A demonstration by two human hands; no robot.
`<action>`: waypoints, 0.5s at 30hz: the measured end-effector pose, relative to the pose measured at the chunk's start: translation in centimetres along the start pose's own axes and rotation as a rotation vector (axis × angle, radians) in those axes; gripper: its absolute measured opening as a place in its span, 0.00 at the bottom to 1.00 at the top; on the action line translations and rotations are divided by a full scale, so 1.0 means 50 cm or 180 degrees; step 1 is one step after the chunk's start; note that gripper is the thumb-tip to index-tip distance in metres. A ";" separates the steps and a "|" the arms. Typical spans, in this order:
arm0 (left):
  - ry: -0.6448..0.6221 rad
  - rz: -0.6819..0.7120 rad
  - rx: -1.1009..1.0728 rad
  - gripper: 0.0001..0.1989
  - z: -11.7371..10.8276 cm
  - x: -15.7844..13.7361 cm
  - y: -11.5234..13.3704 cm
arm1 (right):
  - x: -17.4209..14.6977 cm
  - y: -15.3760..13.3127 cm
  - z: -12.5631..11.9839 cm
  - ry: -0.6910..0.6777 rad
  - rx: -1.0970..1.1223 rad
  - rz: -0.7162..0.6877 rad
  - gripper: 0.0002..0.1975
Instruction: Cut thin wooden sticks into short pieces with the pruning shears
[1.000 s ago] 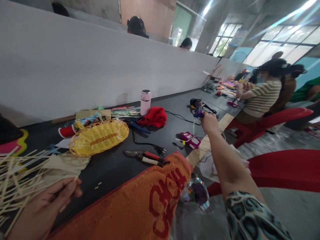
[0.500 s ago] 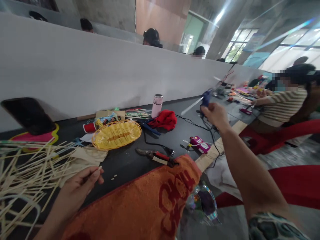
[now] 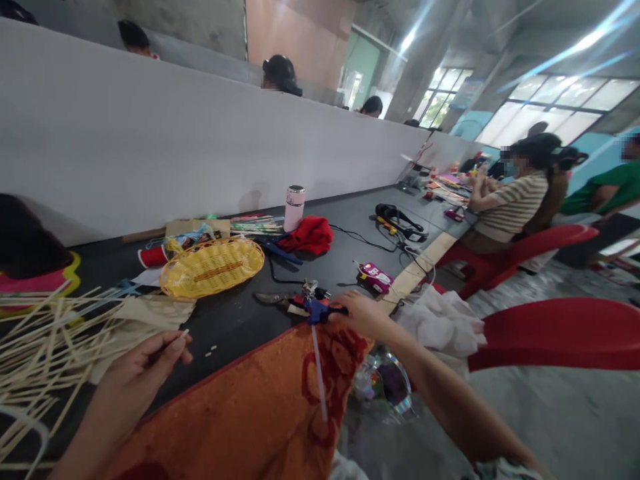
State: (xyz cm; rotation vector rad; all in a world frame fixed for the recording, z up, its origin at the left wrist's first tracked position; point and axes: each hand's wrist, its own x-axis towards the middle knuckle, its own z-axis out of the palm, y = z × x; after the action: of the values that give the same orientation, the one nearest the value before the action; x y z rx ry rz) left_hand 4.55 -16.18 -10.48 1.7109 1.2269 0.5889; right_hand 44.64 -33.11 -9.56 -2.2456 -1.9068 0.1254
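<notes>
My right hand (image 3: 363, 316) is closed around the handle of a blue glue gun (image 3: 317, 311), with a clear glue stick (image 3: 319, 373) trailing from its back over the orange cloth (image 3: 235, 407). Its front end is over the red-handled pruning shears (image 3: 273, 298) and partly covers them. Between the thumb and fingers of my left hand (image 3: 145, 367), a short piece of pale wooden stick (image 3: 185, 333) is pinched. Two tiny cut stick pieces (image 3: 211, 350) lie on the dark table to its right. A yellow woven basket (image 3: 213, 270) lies beyond my left hand.
Loose wooden sticks (image 3: 45, 353) cover the table's left side. Farther back are a red thread spool (image 3: 153, 256), a pink bottle (image 3: 295, 208) and a red cloth (image 3: 310, 236). A purple device (image 3: 375, 277) and black cables lie right. A co-worker (image 3: 520, 193) sits beyond.
My right hand has brought the glue gun from the far right back toward me, over the shears. My left hand still pinches the stick piece. The view has turned slightly right.
</notes>
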 end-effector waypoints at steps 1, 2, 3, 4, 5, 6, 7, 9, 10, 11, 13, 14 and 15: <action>-0.0030 0.0005 0.0026 0.23 -0.001 -0.001 0.000 | 0.007 0.025 -0.008 0.0136 -0.0003 0.0126 0.12; -0.0015 -0.0004 0.0032 0.24 -0.002 -0.001 -0.001 | 0.013 0.055 -0.018 0.0262 -0.0044 0.0279 0.12; -0.0004 -0.0003 0.0019 0.24 -0.003 -0.001 -0.001 | 0.018 0.086 -0.028 0.0406 -0.0103 0.0460 0.12; -0.0007 0.0000 0.0010 0.24 -0.004 -0.001 -0.001 | 0.022 0.117 -0.037 0.0552 -0.0169 0.0636 0.13; -0.0018 -0.0010 0.0022 0.24 -0.004 0.000 -0.002 | 0.025 0.145 -0.044 0.0661 -0.0226 0.0778 0.14; -0.0028 -0.0026 0.0039 0.25 -0.004 0.002 -0.003 | 0.026 0.168 -0.049 0.0718 -0.0257 0.0868 0.14; -0.0029 -0.0040 0.0057 0.25 -0.004 0.004 -0.005 | 0.026 0.186 -0.050 0.0745 -0.0272 0.0913 0.13; -0.0053 -0.0026 0.0093 0.25 -0.004 0.008 -0.009 | 0.019 0.204 -0.043 0.0775 -0.0273 0.0921 0.12; -0.0051 -0.0024 0.0096 0.26 -0.004 0.009 -0.011 | 0.013 0.207 -0.037 0.0782 -0.0255 0.0904 0.11; -0.0042 -0.0026 0.0081 0.26 -0.004 0.011 -0.014 | 0.003 0.207 -0.030 0.0788 -0.0226 0.0888 0.11; -0.0033 -0.0058 0.0050 0.27 -0.004 0.012 -0.022 | -0.027 0.209 -0.018 0.0805 -0.0156 0.0912 0.13; -0.0023 -0.0089 0.0035 0.27 -0.005 0.012 -0.027 | -0.047 0.215 -0.014 0.0832 -0.0129 0.0981 0.15; -0.0016 -0.0108 0.0024 0.27 -0.006 0.013 -0.032 | -0.070 0.224 -0.011 0.0882 -0.0117 0.1105 0.17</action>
State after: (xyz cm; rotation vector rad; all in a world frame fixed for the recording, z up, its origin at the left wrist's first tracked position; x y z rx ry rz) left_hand 3.81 -15.35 -11.85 1.6935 1.2535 0.5601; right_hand 55.01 -38.31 -11.46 -2.4485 -1.3841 -0.1656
